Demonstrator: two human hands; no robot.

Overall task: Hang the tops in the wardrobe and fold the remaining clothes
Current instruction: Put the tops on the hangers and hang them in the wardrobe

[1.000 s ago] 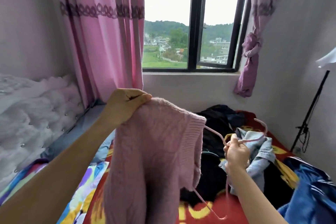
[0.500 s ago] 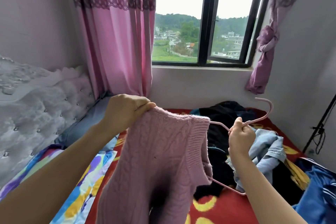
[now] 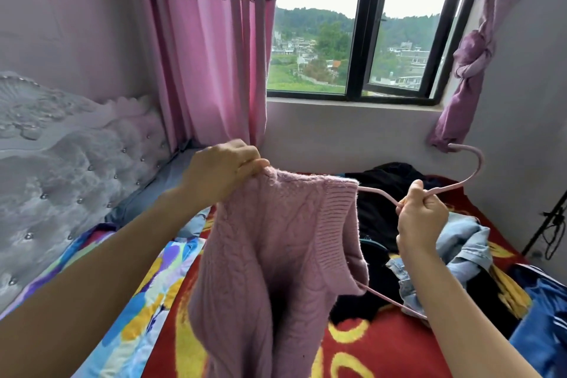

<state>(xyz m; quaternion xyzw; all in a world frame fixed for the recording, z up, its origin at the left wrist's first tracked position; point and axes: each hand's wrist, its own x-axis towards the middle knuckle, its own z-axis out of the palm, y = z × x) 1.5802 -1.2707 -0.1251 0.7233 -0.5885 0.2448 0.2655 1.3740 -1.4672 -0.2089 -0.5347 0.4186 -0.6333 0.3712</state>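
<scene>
Two hands are raised over the bed, each clamped on something. The left hand has its fingers curled, pinching the top edge of a pink cable-knit sweater at one shoulder. The right hand is closed in a fist round the neck of a thin pink hanger, with the hook curving up and to the right beyond the knuckles. One arm of the hanger runs from that fist into the sweater's ribbed opening, and its lower bar comes out beneath the ribbing and slants down towards the right forearm. The sweater hangs between the two hands, clear of the bed.

Below and behind it lies a red blanket with yellow shapes, beside a bright floral sheet on the left. On the blanket sit a heap of black clothes, a pale denim garment just under the right hand, and a blue garment at the right edge. A tufted grey headboard stands far left, near a pink curtain. The window shows green hills and houses, and a knotted purple curtain hangs to its right.
</scene>
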